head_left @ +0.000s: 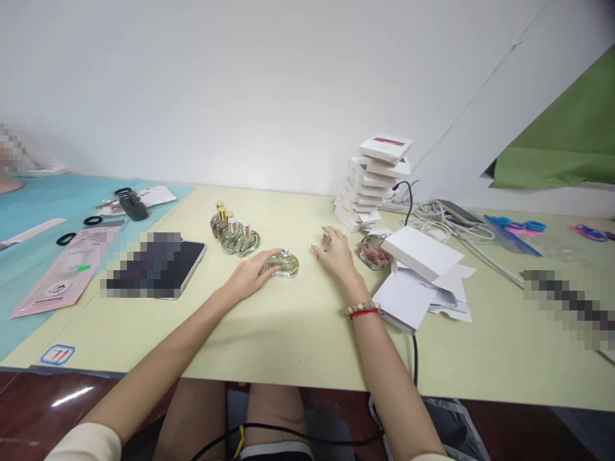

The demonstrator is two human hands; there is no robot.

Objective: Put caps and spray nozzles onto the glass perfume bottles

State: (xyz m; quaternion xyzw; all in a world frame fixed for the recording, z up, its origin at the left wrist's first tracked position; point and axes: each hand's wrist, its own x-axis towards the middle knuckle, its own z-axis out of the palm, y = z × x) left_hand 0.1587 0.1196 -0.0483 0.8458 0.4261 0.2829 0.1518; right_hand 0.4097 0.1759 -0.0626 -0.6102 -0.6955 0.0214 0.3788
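My left hand point(250, 275) rests on the pale green table point(298, 320), its fingers curled round a small clear glass bottle point(284, 262) that lies flat there. My right hand point(336, 253) is just to the right, fingers bent over a small silver cap point(325, 239) on the table. A bead and red string bracelet sits on my right wrist. Several more glass bottles point(234, 234) with gold and silver caps stand in a group to the left of my hands. A glass dish of pink pieces point(373, 252) sits right of my right hand.
A stack of white boxes point(372, 182) stands at the back. Flat white cartons point(423, 275) lie to the right, beside white cables point(446, 221). A dark tablet point(185, 259) and a pink packet point(67, 272) lie at left. Another person's arm shows at far left.
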